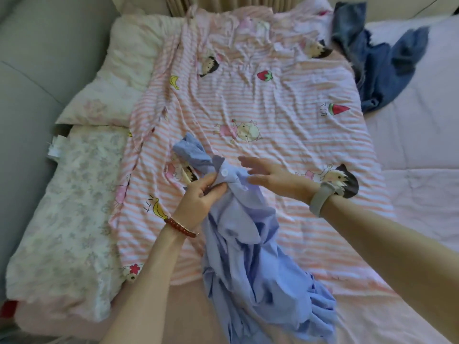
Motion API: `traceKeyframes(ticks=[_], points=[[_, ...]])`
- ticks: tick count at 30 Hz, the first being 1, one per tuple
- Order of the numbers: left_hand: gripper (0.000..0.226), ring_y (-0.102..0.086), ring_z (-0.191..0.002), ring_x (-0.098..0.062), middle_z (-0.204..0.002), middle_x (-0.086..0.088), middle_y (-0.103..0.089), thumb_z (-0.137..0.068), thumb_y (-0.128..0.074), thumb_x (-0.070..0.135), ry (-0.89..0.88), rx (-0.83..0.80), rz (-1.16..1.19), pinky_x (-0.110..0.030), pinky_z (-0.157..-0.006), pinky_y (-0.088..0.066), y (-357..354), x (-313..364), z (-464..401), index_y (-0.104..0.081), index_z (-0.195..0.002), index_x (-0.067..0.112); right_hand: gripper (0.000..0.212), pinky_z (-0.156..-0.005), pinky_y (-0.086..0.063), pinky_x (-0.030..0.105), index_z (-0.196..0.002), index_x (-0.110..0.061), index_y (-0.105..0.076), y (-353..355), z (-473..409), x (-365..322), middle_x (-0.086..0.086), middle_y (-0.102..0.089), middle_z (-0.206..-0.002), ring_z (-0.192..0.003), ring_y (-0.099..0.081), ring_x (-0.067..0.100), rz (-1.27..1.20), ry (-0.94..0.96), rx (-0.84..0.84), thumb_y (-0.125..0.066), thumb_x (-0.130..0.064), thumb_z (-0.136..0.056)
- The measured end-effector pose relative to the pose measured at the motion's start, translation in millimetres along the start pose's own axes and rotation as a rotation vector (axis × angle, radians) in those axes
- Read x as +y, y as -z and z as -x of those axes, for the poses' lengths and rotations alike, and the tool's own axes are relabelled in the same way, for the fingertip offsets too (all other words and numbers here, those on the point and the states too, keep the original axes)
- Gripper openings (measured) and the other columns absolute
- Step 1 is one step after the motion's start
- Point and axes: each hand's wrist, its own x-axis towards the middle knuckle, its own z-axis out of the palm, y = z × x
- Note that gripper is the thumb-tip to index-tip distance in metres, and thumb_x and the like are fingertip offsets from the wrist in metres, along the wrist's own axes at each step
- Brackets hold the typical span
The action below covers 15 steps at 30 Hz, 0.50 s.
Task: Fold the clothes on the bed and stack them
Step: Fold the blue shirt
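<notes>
A crumpled light blue button shirt (258, 269) lies bunched on the pink striped cartoon sheet (273, 115), trailing toward the near edge of the bed. My left hand (198, 197) pinches the shirt's cuff or placket just below a white button. My right hand (270, 175) hovers beside that same spot with its fingers spread and nothing in it. A dark blue denim garment (380, 63) lies rumpled at the far right of the bed.
A cream floral quilt (72, 219) and a pillow (119, 78) run along the left side against a grey padded wall (37, 58). A pale lilac bedcover (417, 135) spreads to the right. Curtains hang at the far end.
</notes>
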Motion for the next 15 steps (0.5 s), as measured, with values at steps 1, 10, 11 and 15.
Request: traceKeyframes(ticks=[1, 10, 11, 15], points=[[0.02, -0.061, -0.085, -0.001, -0.085, 0.012, -0.068, -0.08, -0.05, 0.016, -0.027, -0.021, 0.029, -0.016, -0.077, -0.047, -0.8, 15.0, 1.2, -0.063, -0.095, 0.016, 0.055, -0.101, -0.035, 0.023, -0.144, -0.016, -0.027, 3.3, 5.2, -2.3, 0.002, -0.038, -0.145, -0.133, -0.038, 0.019, -0.085, -0.009, 0.013, -0.048, -0.003, -0.095], [0.034, -0.066, -0.083, -0.006, -0.085, 0.01, -0.072, -0.076, -0.048, 0.016, -0.092, 0.115, 0.255, -0.019, -0.073, -0.052, 20.2, 87.4, 20.3, -0.076, -0.08, 0.034, 0.061, -0.09, -0.034, 0.026, -0.146, -0.025, -0.025, 0.2, 28.5, -34.6, -0.007, -0.041, -0.137, -0.123, -0.04, 0.01, -0.312, -0.052, 0.048, -0.056, -0.019, -0.093], [0.033, -0.066, -0.083, -0.007, -0.085, 0.009, -0.072, -0.076, -0.048, 0.016, -0.081, 0.123, 0.268, -0.019, -0.073, -0.052, 23.8, 90.3, 24.2, -0.077, -0.08, 0.032, 0.061, -0.091, -0.034, 0.027, -0.145, -0.028, -0.024, 0.7, 27.3, -38.8, -0.007, -0.042, -0.134, -0.124, -0.041, 0.011, -0.314, -0.029, 0.038, -0.055, -0.018, -0.093], [0.026, -0.064, -0.087, -0.012, -0.09, 0.003, -0.071, -0.077, -0.05, 0.015, -0.019, 0.147, 0.27, -0.025, -0.076, -0.05, 39.0, 92.2, 37.9, -0.072, -0.092, 0.019, 0.04, -0.08, -0.048, 0.027, -0.131, -0.024, -0.046, -3.8, 25.6, -68.0, 0.002, -0.063, -0.092, -0.088, -0.058, 0.015, -0.194, 0.067, 0.007, -0.056, -0.017, -0.093]])
